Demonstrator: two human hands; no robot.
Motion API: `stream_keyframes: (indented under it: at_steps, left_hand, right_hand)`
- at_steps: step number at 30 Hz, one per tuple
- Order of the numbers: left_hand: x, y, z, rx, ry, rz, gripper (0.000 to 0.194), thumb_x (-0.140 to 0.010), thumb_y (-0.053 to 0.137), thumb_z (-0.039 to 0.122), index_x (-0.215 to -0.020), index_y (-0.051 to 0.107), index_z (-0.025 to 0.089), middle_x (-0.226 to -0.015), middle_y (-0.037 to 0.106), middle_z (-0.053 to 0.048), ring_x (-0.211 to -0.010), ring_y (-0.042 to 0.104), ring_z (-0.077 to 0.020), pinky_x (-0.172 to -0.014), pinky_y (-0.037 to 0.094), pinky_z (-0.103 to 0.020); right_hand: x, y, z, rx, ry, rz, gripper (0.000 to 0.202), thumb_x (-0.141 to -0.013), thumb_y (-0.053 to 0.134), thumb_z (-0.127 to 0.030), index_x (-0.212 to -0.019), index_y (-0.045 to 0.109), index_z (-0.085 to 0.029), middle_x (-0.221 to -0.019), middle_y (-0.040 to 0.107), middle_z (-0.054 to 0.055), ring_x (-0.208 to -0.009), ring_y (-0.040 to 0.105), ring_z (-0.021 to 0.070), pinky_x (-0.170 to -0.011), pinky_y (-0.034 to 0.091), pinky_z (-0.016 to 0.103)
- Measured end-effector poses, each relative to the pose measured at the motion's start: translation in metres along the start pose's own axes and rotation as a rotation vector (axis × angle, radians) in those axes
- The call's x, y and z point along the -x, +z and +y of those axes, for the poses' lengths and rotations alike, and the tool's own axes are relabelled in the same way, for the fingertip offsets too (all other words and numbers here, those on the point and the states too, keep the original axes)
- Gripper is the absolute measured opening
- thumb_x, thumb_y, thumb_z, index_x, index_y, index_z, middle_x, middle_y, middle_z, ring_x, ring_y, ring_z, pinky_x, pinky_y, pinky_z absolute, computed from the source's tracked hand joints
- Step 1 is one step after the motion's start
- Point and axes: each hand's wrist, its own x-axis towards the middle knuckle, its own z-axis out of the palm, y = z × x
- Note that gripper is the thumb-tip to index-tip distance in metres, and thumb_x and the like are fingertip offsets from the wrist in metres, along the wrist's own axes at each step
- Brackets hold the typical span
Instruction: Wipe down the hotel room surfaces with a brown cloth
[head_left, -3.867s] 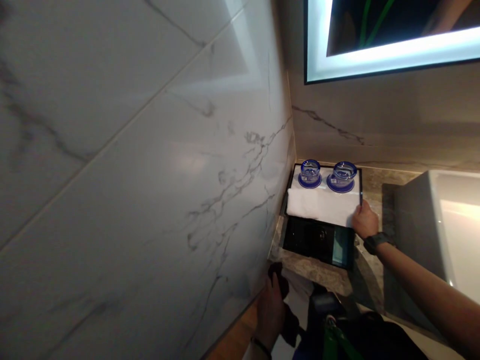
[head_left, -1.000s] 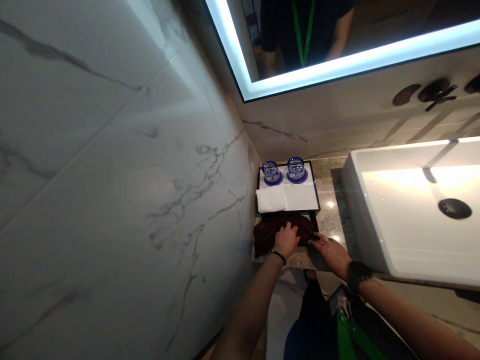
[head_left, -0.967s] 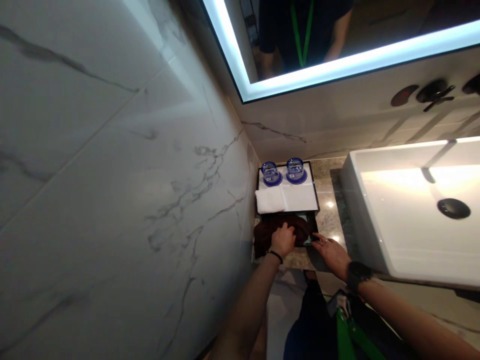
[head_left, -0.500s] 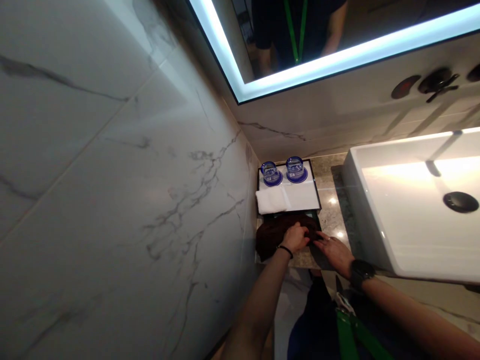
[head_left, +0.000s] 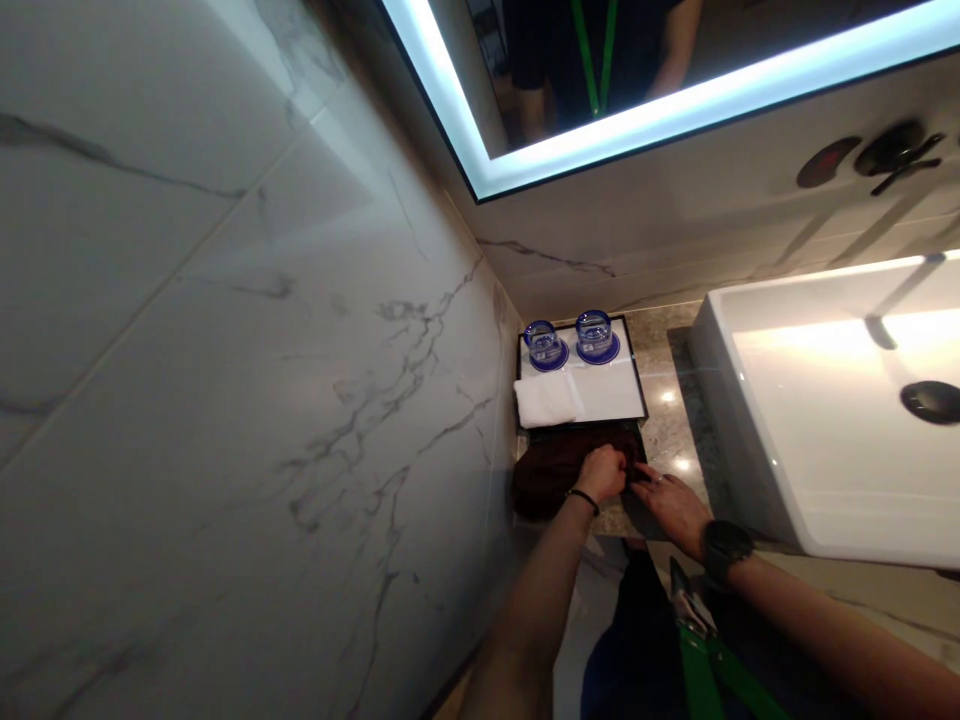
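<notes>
dark red cloth (head_left: 547,472) bunched at counter's (head_left: 664,395) left end, just on the near side of a black-rimmed tray (head_left: 611,397). left hand (head_left: 603,474) curled down on cloth's right part; cannot tell whether gripping. right hand (head_left: 673,508) open, fingertips by cloth's right end. on tray: two glasses (head_left: 596,338) far, folded white towel (head_left: 545,400) near left. sink (head_left: 757,440) to the right.

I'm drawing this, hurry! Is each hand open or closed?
Left hand: curled closed on the dark reddish cloth.
Right hand: at the cloth's right end; can't tell its grip.
</notes>
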Motion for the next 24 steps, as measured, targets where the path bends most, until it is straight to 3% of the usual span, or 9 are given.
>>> stream_keyframes:
  at_steps: [3, 7, 10, 13, 17, 21, 24]
  left_hand:
    - [0.008, -0.004, -0.015, -0.005, -0.023, 0.001, 0.023, -0.081, 0.052, 0.015, -0.095, 0.070, 0.021, -0.103, 0.067, -0.005, -0.096, 0.063, -0.0162, -0.086, 0.049, -0.024]
    - [0.029, -0.017, -0.045, -0.090, -0.152, 0.019, 0.023, -0.080, 0.050, 0.009, -0.092, 0.070, 0.008, -0.094, 0.067, -0.014, -0.091, 0.064, -0.0237, -0.081, 0.050, -0.032]
    - [0.039, -0.025, -0.043, -0.150, -0.193, 0.042, 0.025, -0.084, 0.045, 0.009, -0.093, 0.069, 0.005, -0.093, 0.065, -0.017, -0.091, 0.063, -0.0264, -0.080, 0.050, -0.035]
    - [0.041, -0.027, -0.032, -0.202, -0.114, 0.121, 0.024, -0.086, 0.051, 0.020, -0.104, 0.065, 0.014, -0.110, 0.059, -0.015, -0.105, 0.055, -0.0289, -0.088, 0.047, -0.040]
    - [0.033, -0.026, -0.034, -0.269, 0.007, 0.169, 0.051, -0.081, 0.061, 0.027, -0.130, 0.050, 0.028, -0.126, 0.051, -0.011, -0.110, 0.047, -0.0297, -0.091, 0.044, -0.045]
    - [0.024, -0.024, -0.043, -0.222, 0.072, 0.098, 0.036, -0.087, 0.044, 0.016, -0.118, 0.061, 0.024, -0.113, 0.057, -0.010, -0.107, 0.047, -0.0252, -0.092, 0.042, -0.039]
    - [0.022, -0.027, -0.046, -0.110, 0.155, 0.004, 0.035, -0.082, 0.045, 0.009, -0.103, 0.069, 0.022, -0.103, 0.063, -0.008, -0.103, 0.049, -0.0226, -0.091, 0.043, -0.034]
  right_hand:
    - [0.001, -0.001, 0.001, 0.006, 0.003, -0.009, 0.046, -0.079, 0.039, 0.004, -0.117, 0.062, -0.011, -0.119, 0.061, 0.016, -0.134, 0.035, 0.0272, -0.095, 0.045, 0.041]
    - [0.002, -0.004, 0.000, 0.020, 0.003, -0.021, 0.048, -0.078, 0.039, 0.005, -0.118, 0.061, -0.011, -0.121, 0.061, 0.016, -0.135, 0.032, 0.0269, -0.095, 0.044, 0.041]
    - [0.002, -0.005, -0.003, 0.023, 0.000, -0.030, 0.049, -0.079, 0.040, 0.005, -0.120, 0.060, -0.011, -0.121, 0.061, 0.014, -0.136, 0.031, 0.0261, -0.097, 0.043, 0.039]
    - [0.001, -0.005, -0.005, 0.022, 0.011, -0.027, 0.048, -0.080, 0.039, 0.004, -0.121, 0.060, -0.011, -0.121, 0.061, 0.013, -0.136, 0.031, 0.0254, -0.097, 0.042, 0.039]
    - [0.002, -0.006, -0.007, 0.017, 0.020, -0.021, 0.048, -0.081, 0.036, 0.005, -0.121, 0.059, -0.009, -0.120, 0.061, 0.014, -0.135, 0.031, 0.0268, -0.096, 0.043, 0.042]
    - [0.001, -0.005, -0.006, 0.008, 0.008, -0.005, 0.046, -0.081, 0.038, 0.004, -0.118, 0.061, -0.010, -0.118, 0.062, 0.014, -0.135, 0.033, 0.0270, -0.099, 0.041, 0.044]
    - [0.000, -0.005, -0.004, 0.003, 0.010, 0.016, 0.042, -0.082, 0.039, 0.004, -0.114, 0.063, -0.009, -0.115, 0.064, 0.014, -0.133, 0.036, 0.0275, -0.103, 0.037, 0.048]
